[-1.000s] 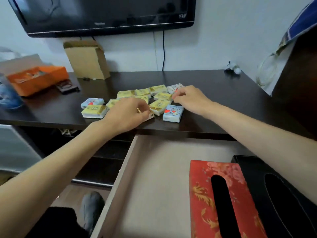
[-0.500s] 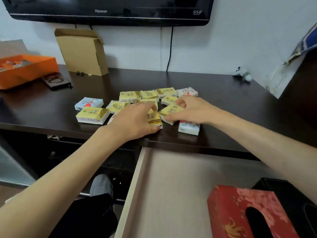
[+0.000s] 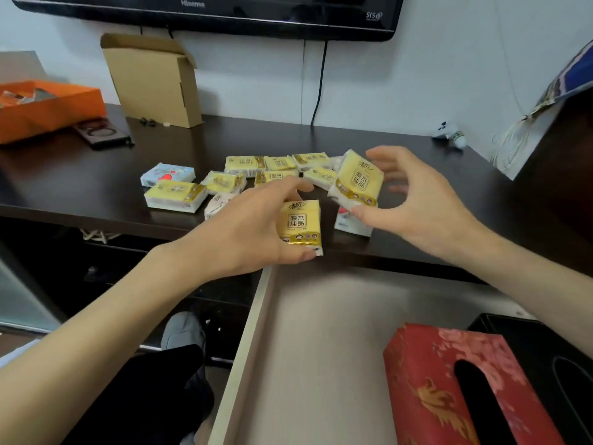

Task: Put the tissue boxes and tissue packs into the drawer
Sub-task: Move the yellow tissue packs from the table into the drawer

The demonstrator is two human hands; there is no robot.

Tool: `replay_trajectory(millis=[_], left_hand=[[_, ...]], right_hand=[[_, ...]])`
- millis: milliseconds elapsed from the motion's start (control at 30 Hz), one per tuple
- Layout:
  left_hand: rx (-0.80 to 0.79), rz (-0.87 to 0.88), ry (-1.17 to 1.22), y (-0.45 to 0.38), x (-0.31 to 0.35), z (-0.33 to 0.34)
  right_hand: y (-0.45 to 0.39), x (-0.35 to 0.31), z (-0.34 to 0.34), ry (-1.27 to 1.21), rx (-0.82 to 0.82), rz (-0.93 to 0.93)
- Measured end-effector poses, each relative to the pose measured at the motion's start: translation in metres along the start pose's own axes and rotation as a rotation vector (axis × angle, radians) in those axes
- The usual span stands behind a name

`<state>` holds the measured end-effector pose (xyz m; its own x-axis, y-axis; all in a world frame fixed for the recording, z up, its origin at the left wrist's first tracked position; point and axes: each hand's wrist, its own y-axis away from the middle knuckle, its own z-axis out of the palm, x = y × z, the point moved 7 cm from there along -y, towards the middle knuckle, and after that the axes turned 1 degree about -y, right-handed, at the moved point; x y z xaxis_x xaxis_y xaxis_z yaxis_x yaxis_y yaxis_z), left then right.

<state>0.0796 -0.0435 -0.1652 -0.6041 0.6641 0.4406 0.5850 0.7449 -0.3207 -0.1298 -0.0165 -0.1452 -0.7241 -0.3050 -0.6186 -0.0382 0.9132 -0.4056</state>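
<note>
My left hand [image 3: 247, 226] grips a yellow tissue pack [image 3: 300, 224], lifted over the cabinet's front edge. My right hand [image 3: 414, 203] holds a second yellow tissue pack [image 3: 357, 181] between thumb and fingers, tilted above the cabinet top. Several more yellow packs [image 3: 276, 165] lie in a cluster on the dark cabinet top [image 3: 80, 187], with a blue-white pack [image 3: 167, 173] at the left and another blue-white pack [image 3: 351, 223] under my right hand. Below, the open drawer [image 3: 321, 348] holds a red tissue box [image 3: 426, 380] and a black tissue box [image 3: 552, 358] at its right side.
A cardboard box [image 3: 154, 81] leans on the wall at the back. An orange box [image 3: 48, 107] and a dark phone case [image 3: 102, 133] sit at the far left. A television [image 3: 224, 11] hangs above. A small white toy [image 3: 449, 133] lies at the right rear.
Both hands have lifted off the cluster, each raising a yellow tissue pack from the cabinet top and turning it upright. The view has tilted down and closer.
</note>
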Motion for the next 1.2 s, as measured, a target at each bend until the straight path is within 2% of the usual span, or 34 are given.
replay_trajectory(millis=[167, 300, 400, 500, 667, 867, 1033, 1200], left_hand=[[-0.178, 0.051, 0.067, 0.024, 0.022, 0.023], [-0.292, 0.062, -0.099, 0.039, 0.023, 0.054], [-0.367, 0.137, -0.239, 0.046, 0.019, 0.079], [-0.398, 0.198, -0.33, 0.045, 0.012, 0.097], [-0.436, 0.269, -0.469, 0.043, 0.006, 0.125], [-0.464, 0.278, -0.499, 0.039, 0.004, 0.124], [-0.529, 0.278, -0.492, 0.039, -0.002, 0.113], [-0.541, 0.288, -0.456, 0.038, 0.001, 0.115]], right_hand=[[0.077, 0.004, -0.007, -0.091, -0.083, -0.003], [0.111, 0.016, 0.006, 0.068, -0.241, 0.082], [0.112, 0.028, 0.019, 0.121, -0.328, 0.168], [0.105, 0.04, 0.035, 0.158, -0.402, 0.239], [0.097, 0.056, 0.067, 0.347, -0.645, 0.321], [0.097, 0.055, 0.083, 0.428, -0.851, 0.34], [0.099, 0.044, 0.088, 0.585, -0.866, 0.282], [0.098, 0.035, 0.099, 0.63, -0.771, 0.194]])
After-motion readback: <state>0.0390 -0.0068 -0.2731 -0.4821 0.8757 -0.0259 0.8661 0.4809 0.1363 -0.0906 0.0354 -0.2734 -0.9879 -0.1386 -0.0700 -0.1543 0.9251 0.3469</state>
